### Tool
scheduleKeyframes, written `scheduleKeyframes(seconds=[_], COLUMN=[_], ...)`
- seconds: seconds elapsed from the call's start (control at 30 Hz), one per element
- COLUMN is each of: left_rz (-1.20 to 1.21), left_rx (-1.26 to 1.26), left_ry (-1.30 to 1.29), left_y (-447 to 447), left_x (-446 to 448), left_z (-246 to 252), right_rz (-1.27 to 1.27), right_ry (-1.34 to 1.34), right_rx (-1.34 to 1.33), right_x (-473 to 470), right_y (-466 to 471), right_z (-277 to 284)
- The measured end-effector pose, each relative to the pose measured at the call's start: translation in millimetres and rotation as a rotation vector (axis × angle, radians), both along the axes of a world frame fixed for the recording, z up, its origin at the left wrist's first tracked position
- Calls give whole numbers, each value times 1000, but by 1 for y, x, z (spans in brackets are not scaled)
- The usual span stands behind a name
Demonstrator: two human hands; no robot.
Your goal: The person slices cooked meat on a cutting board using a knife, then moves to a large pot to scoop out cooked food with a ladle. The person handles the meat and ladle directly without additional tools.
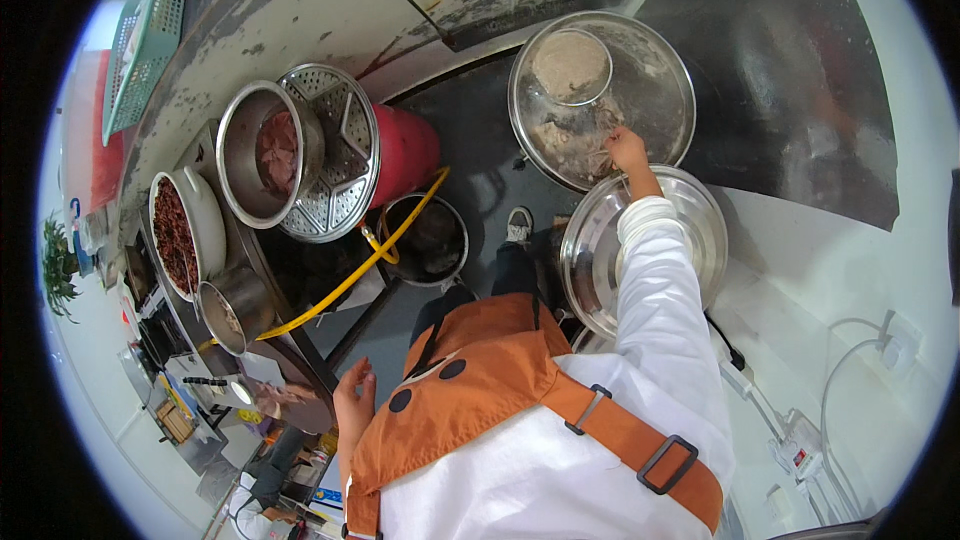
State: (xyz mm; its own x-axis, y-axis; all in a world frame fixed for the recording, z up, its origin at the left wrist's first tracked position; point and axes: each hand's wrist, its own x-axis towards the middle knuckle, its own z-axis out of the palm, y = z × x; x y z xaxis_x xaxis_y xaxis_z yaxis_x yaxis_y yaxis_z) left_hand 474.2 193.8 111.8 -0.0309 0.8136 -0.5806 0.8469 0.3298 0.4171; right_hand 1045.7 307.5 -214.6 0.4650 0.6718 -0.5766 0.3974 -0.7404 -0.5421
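Observation:
My right hand [628,150] reaches down over a wide round metal tray [679,127], fingers bent and pinched together. Beneath the fingertips lie pale, floury pieces [592,163]; I cannot tell whether the fingers grip one. A round metal-rimmed sieve or bowl [572,66] with beige powder sits inside the tray, away from the hand. Under my right forearm is a stack of shiny round metal lids or pans [592,255]. My left hand [355,396] hangs beside the orange apron [465,405], fingers apart and holding nothing.
On the left stand a metal bowl of raw meat [277,150], a perforated steamer plate [341,157] over a red gas cylinder [405,146], and a white pot of dark red food [176,232]. A yellow hose [337,292] crosses near a floor bucket [427,240]. Another person [251,506] is at lower left.

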Motion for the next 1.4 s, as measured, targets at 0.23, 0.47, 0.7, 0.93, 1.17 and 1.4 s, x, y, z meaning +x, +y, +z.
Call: scheduleKeyframes(seconds=[0.23, 0.47, 0.7, 0.93, 1.17, 1.4], left_rz=[0, -26, -44, -8, 16, 17], left_rx=[20, 30, 54, 35, 29, -9], left_ry=[-23, -26, -10, -36, -43, 7], left_y=[-6, -4, 2, 3, 4, 6], left_x=[-3, 0, 7, 3, 6, 12], left_z=[-4, -3, 3, -1, -2, 1], right_rz=[147, 46, 61, 236, 328, 394], right_ry=[-109, 265, 296, 132, 108, -8], right_rx=[124, -8, 135, 6, -180, -249], right_x=[-10, -8, 11, 65, 73, 64], right_y=[-29, -46, -70, -80, -74, -60], right_z=[1, 34, 46, 92, 109, 77])
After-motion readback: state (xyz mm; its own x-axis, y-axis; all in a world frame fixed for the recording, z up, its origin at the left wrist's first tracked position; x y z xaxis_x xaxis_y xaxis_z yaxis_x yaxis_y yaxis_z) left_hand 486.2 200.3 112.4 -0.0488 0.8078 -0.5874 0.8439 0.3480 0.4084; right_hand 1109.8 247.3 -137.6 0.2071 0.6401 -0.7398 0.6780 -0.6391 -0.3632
